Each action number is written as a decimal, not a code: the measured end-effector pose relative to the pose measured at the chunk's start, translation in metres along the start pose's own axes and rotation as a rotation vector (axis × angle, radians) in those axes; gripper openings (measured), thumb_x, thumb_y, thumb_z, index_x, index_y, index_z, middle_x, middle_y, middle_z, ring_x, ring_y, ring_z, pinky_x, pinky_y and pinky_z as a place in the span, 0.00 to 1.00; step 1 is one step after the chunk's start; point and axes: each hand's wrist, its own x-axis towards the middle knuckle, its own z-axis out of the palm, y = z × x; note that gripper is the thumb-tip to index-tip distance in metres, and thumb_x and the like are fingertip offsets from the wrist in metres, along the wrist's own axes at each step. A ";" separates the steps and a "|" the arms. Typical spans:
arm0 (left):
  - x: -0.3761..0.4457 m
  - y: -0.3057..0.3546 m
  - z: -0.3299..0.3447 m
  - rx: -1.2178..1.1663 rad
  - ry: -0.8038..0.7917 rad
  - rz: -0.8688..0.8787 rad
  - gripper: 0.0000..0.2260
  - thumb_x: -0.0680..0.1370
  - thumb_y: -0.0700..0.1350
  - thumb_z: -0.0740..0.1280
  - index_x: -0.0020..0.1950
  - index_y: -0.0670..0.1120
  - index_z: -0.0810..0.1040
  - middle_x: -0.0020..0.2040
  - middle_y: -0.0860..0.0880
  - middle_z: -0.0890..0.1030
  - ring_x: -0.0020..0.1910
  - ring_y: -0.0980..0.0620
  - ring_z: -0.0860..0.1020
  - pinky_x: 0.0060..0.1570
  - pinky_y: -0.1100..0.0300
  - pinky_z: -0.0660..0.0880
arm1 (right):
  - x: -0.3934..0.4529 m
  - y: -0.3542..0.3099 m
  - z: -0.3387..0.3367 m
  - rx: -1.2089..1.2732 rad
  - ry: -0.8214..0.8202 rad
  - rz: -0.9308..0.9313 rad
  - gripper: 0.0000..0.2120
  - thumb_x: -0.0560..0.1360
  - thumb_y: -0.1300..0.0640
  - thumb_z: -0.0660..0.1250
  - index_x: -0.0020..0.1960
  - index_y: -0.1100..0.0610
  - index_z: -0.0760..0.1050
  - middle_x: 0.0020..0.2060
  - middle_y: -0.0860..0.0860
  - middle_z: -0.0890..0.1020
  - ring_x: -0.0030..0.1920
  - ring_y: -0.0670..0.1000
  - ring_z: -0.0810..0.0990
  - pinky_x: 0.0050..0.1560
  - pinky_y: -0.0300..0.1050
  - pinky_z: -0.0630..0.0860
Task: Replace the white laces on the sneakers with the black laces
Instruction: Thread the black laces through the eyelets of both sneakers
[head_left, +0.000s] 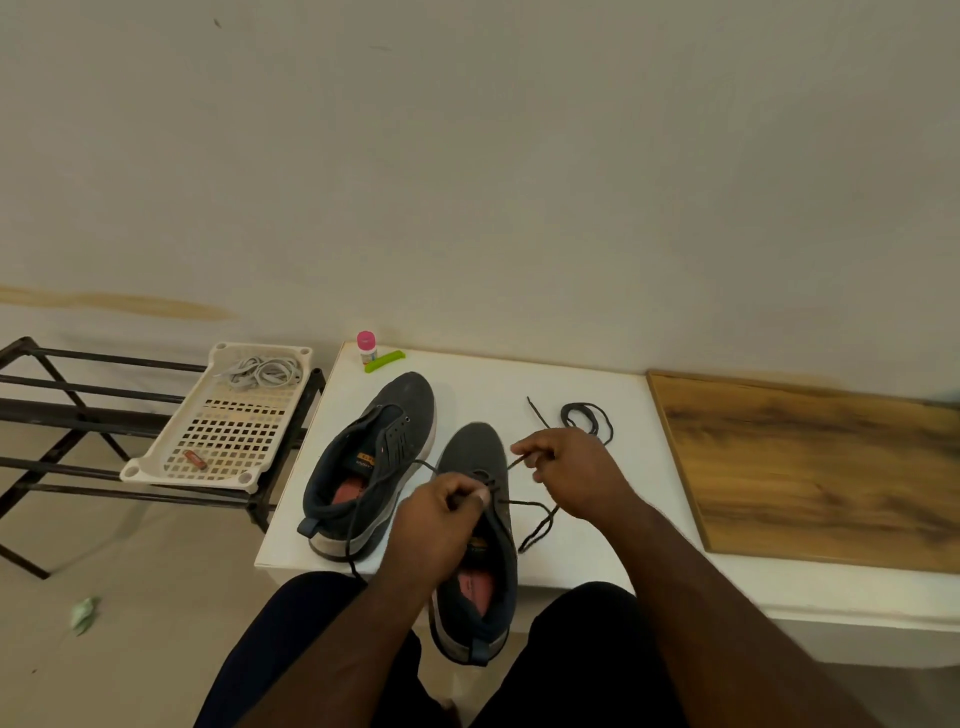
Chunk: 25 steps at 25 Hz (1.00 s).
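At lower centre of the frame, both forearms reach over the near sneaker (475, 525), left hand (436, 525) and right hand (566, 475) each pinching the black lace (537, 519) with curled fingers, white laces (262, 371) at upper left.

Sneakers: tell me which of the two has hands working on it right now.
The near sneaker, whose heel overhangs the white table edge: both hands pinch its black lace. The far-left sneaker lies untouched.

Left hand (441, 512) fingers curled pinching, right hand (569, 475) pinching, forearms extended forward
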 end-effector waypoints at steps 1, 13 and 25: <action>0.003 -0.002 -0.006 0.044 0.051 -0.027 0.03 0.78 0.48 0.69 0.50 0.54 0.81 0.41 0.55 0.82 0.41 0.60 0.80 0.41 0.64 0.75 | -0.001 0.003 -0.006 -0.102 0.078 -0.026 0.14 0.79 0.64 0.63 0.59 0.54 0.83 0.45 0.46 0.82 0.46 0.44 0.80 0.43 0.27 0.70; 0.012 -0.023 0.009 0.474 -0.006 0.062 0.11 0.74 0.51 0.71 0.53 0.51 0.74 0.48 0.54 0.74 0.44 0.57 0.73 0.40 0.65 0.65 | -0.016 0.013 0.045 0.158 0.136 -0.012 0.06 0.78 0.58 0.68 0.51 0.53 0.83 0.43 0.46 0.85 0.43 0.46 0.82 0.52 0.42 0.81; 0.027 -0.035 -0.003 0.080 0.021 -0.156 0.02 0.75 0.45 0.72 0.42 0.51 0.83 0.39 0.52 0.83 0.41 0.53 0.82 0.44 0.56 0.80 | -0.024 0.020 0.087 0.272 0.142 0.107 0.04 0.75 0.58 0.72 0.46 0.50 0.84 0.39 0.45 0.85 0.39 0.44 0.84 0.48 0.42 0.83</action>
